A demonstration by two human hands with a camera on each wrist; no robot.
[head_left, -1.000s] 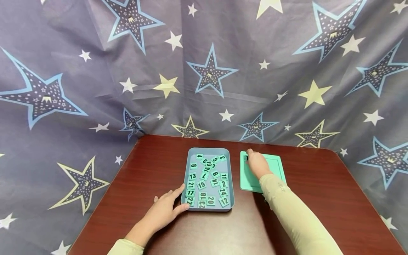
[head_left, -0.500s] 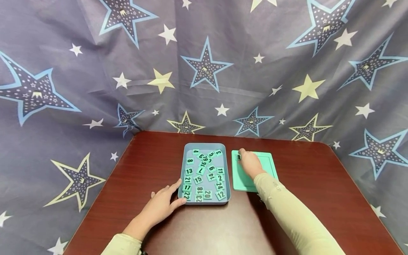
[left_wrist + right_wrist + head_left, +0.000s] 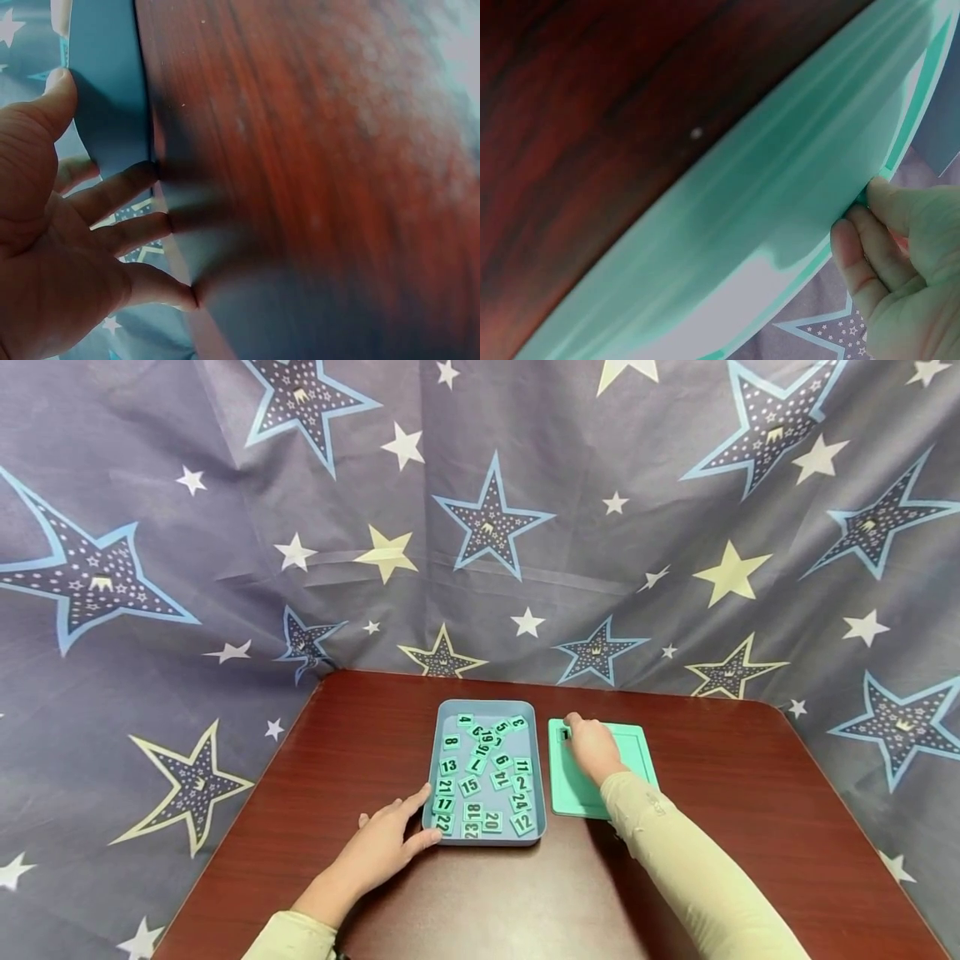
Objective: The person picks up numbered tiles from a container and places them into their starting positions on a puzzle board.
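My right hand is at the far left corner of a flat green square puzzle board, pinching a small green number tile marked 1 between thumb and finger. In the right wrist view the fingertips close on that tile at the board's edge, hiding most of it. My left hand lies beside a blue-grey tray, with thumb and index finger extended against its near left corner. The left wrist view shows spread fingers along the tray's outer wall. Loose number tiles lie scattered in the tray, some overlapping.
Tray and board stand side by side on a reddish-brown wooden table, a narrow gap between them. A grey star-patterned cloth hangs behind the table and along its left side.
The head view shifts slightly. Both hands keep nearly the same places: the left at the tray's corner, the right on the tile marked 1 at the board's far left corner.
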